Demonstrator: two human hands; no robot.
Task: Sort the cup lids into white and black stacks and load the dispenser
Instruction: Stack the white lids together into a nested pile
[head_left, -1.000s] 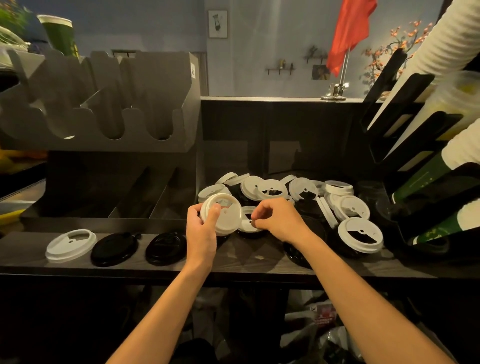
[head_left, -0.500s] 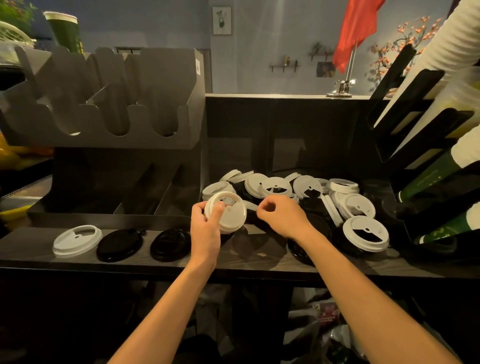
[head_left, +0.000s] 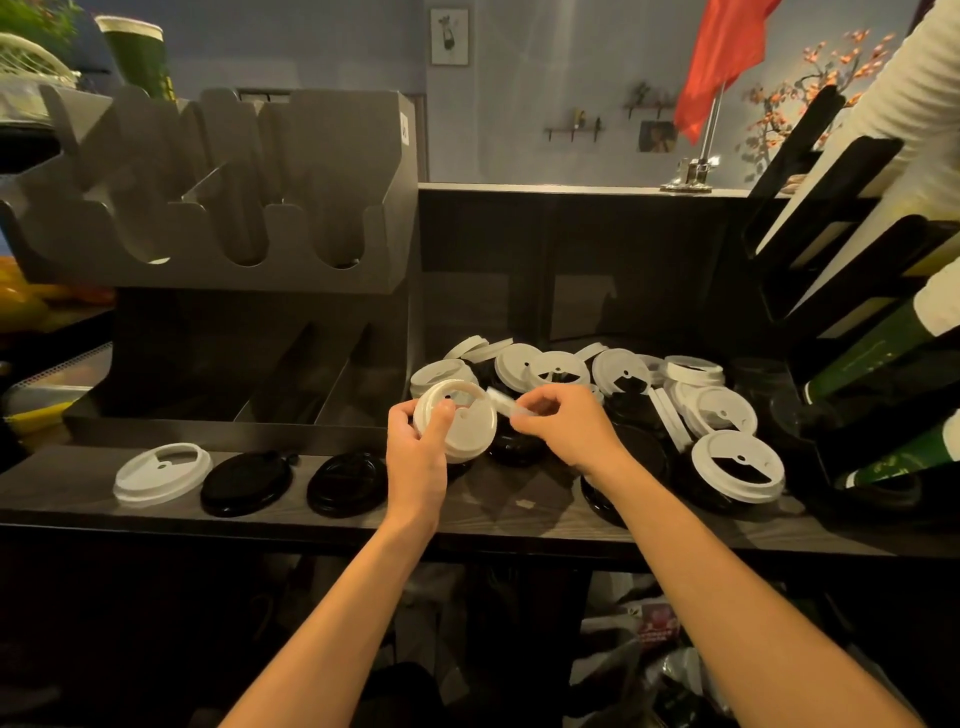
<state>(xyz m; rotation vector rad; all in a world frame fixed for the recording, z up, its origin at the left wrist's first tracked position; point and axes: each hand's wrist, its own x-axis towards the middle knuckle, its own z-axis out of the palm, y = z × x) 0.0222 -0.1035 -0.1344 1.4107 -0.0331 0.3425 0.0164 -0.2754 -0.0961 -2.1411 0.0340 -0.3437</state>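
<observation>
Nearest the camera, two bare forearms are reaching over the front edge of the table (head_left: 363, 512). The left hand (head_left: 418, 449) is gripping a small stack of white lids (head_left: 457, 423), thumb lying across the top face and fingers curled behind the rim, tilting it toward the camera. Just at its 3 o'clock, the right hand (head_left: 563, 428) is pinching one more white lid (head_left: 503, 402) edge-on between thumb and fingertips, bringing it up to the stack; whether the two are touching is too blurred to tell.

At 9 o'clock of the left hand, a sorted row is lying flat on the table: a single white lid (head_left: 162, 472), then two black lids (head_left: 246, 482) side by side. At 1 to 3 o'clock of the hands, the unsorted heap (head_left: 623, 384) is spreading toward the back, white lids overlapping black ones. Farther off, at 10 o'clock, the grey dispenser (head_left: 218, 208) is standing with its slots apparently unloaded.

In my judgement, the pinched lid is at risk of seating crooked on the tilted stack, since the grip is light and at the rim; a slipped lid would be dropping back among the black ones. The right forearm is also passing low over the heap and might nudge lids off the table's front.
</observation>
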